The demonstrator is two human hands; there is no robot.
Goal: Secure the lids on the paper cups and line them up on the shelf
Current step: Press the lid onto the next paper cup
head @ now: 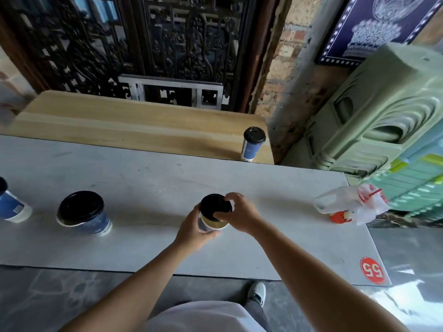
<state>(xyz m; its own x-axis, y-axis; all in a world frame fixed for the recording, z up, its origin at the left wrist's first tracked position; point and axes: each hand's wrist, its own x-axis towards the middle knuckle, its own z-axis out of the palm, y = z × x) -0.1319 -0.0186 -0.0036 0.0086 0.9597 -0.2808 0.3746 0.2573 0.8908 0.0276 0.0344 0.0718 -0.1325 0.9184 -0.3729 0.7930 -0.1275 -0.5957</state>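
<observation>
Cup held upright over the grey surface [155,178].
Left grip [193,227] wraps round the paper cup [214,225]; right grip [241,215] pinches its black lid [213,207] from above, fingers curled on the rim.

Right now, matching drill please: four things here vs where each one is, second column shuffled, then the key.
Things:
1. yellow-sided cup
2. tall blue cup
3. plastic bag
4. red sticker

Places:
A. near right corner of the grey table
B. right end of the wooden shelf
C. gripped by the left hand, right hand pinching its black lid
D. right side of the grey table, farther back

Pairs: 1-C, 2-B, 3-D, 4-A
</observation>
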